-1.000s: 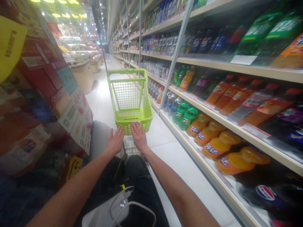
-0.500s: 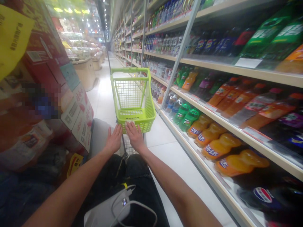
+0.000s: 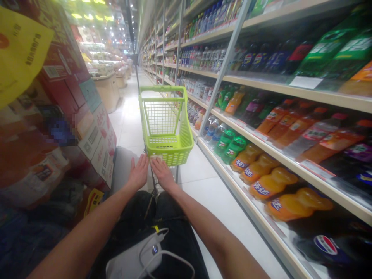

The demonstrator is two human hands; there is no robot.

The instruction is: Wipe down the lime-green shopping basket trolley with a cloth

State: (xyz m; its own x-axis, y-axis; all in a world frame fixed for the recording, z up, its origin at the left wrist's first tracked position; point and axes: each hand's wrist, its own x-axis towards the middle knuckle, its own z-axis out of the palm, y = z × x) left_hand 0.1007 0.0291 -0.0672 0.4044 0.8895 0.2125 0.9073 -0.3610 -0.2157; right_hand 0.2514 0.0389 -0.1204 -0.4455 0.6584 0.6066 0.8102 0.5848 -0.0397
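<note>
A lime green shopping basket (image 3: 167, 128) rides on a small cart in the aisle ahead of me. My left hand (image 3: 138, 172) and my right hand (image 3: 161, 172) rest side by side against its near edge, fingers stretched forward and flat. Nothing lies in the basket. Both forearms reach out from the bottom of the view.
Shelves of soft drink bottles (image 3: 261, 170) line the right side. Stacked red cartons (image 3: 72, 100) with a yellow sign stand close on the left. The white tiled aisle floor (image 3: 128, 116) runs ahead. A white power bank with a cable (image 3: 139, 257) hangs at my waist.
The basket and both hands have drifted slightly right and forward along the aisle; the hands stay flat on its near edge.
</note>
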